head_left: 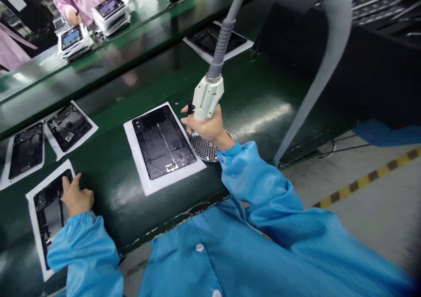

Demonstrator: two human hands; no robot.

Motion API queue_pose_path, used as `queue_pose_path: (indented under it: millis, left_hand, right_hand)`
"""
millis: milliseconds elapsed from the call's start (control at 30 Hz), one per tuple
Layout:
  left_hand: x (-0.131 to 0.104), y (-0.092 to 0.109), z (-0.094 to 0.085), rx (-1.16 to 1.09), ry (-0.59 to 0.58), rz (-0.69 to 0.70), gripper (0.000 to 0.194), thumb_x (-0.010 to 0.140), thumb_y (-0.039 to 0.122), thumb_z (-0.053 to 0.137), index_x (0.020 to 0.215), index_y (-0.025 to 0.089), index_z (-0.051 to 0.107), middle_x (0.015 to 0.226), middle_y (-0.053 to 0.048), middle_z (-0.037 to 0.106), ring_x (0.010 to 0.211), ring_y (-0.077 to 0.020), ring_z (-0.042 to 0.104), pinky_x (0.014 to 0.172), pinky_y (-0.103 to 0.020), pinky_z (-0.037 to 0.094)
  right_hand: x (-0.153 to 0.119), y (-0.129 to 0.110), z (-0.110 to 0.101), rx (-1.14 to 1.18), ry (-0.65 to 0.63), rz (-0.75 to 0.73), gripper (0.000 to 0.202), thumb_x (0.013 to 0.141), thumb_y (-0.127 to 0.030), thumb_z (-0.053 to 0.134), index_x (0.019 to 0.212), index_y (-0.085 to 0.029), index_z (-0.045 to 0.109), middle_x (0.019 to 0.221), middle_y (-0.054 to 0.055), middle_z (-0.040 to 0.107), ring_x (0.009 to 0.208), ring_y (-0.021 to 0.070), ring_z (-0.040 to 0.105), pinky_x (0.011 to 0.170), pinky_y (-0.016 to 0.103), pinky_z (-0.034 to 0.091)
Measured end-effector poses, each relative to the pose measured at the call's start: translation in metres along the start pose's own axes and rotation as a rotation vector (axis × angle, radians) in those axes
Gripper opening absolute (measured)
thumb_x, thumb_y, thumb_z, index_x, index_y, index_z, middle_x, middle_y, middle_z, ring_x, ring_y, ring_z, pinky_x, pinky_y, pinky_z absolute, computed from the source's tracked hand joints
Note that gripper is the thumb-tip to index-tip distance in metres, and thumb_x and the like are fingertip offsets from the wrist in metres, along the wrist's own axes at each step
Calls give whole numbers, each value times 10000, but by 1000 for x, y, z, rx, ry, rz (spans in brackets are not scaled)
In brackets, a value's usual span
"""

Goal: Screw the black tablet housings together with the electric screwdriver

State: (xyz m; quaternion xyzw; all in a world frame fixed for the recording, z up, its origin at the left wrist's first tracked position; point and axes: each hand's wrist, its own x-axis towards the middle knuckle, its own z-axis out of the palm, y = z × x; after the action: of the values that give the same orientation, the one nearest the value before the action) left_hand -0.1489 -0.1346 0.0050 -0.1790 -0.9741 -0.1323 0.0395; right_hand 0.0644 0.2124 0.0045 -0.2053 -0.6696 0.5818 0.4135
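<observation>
Head view shows your right hand [205, 128] clenched around the white handle of the hose-fed tool [207, 97], just right of centre in the frame, with its perforated round head [204, 148] sitting beside the right edge of the middle black panel [162, 141]. That panel lies on its white sheet [144, 176] on the green belt [108, 187]. At lower left, your left hand [76, 196] rests flat with fingers spread on another black panel [49, 211], gripping nothing. The grey hose [221, 42] rises toward the top of the frame. My worry is that the hose could tug the tool head sideways and scrape the middle panel's open interior. Leaning on the lower-left panel could also skid it off its sheet, since the belt looks slick.
</observation>
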Motion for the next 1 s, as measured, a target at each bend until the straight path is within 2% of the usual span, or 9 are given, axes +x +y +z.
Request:
queue_pose_path:
  millis: [100,200,267,367,433,500,600,800,1000]
  left_hand:
    - [-4,8,0,28,123,63,477,796,200,508,1252,90,591,1489,-225,357,1358,-410,367,1097,-607,310]
    - [-15,38,6,-75,192,133,383,841,339,507,1108,118,671,1237,-164,629,1173,-302,584,1026,-436,445]
    - [-22,67,13,-169,58,103,384,832,435,524,998,137,700,933,-103,728,900,-251,689,869,-367,522]
    - [-28,111,25,-246,-254,126,411,801,556,561,797,170,702,683,-48,699,700,-212,677,725,-303,512]
    - [-30,133,30,-182,-333,147,417,750,591,619,678,183,664,657,-46,681,693,-218,656,679,-299,478]
    - [-32,146,32,-123,-358,157,423,729,589,651,608,186,620,652,-49,665,691,-216,632,642,-296,439]
    - [-34,150,32,-122,-393,173,428,764,555,634,560,183,576,619,-42,630,661,-192,593,607,-285,389]
    - [-35,146,32,-181,-411,184,417,783,523,630,554,180,568,578,-25,591,629,-169,553,613,-279,368]
    - [-38,151,32,-220,-422,145,347,782,479,633,608,182,591,615,-25,606,634,-165,548,605,-272,354]
  right_hand:
    - [0,-4,-1,0,6,-22,200,687,-266,729,820,-212,590,482,-48,515,428,140,535,499,353,549]
    - [-6,-16,2,67,40,-75,238,687,-304,746,849,-218,594,486,-65,514,400,117,513,435,304,502]
    - [-15,-25,10,157,13,-89,261,692,-319,751,871,-214,592,477,-76,508,384,108,506,414,282,477]
    - [-33,-33,30,246,-140,-24,292,708,-328,752,907,-186,592,475,-73,527,380,105,519,414,264,470]
    - [-45,-36,43,237,-241,45,329,702,-355,760,916,-167,594,479,-68,539,388,99,525,419,252,467]
    - [-54,-37,52,202,-326,106,364,699,-394,759,921,-157,594,477,-65,541,401,94,524,434,247,468]
    - [-62,-39,58,155,-411,174,394,705,-436,741,927,-154,579,476,-61,543,419,96,524,458,254,480]
    - [-65,-35,55,129,-485,245,418,690,-478,743,907,-174,555,485,-66,531,422,102,526,441,260,478]
    - [-71,-29,50,31,-549,185,299,722,-392,713,869,-184,557,506,-64,525,457,107,548,494,280,501]
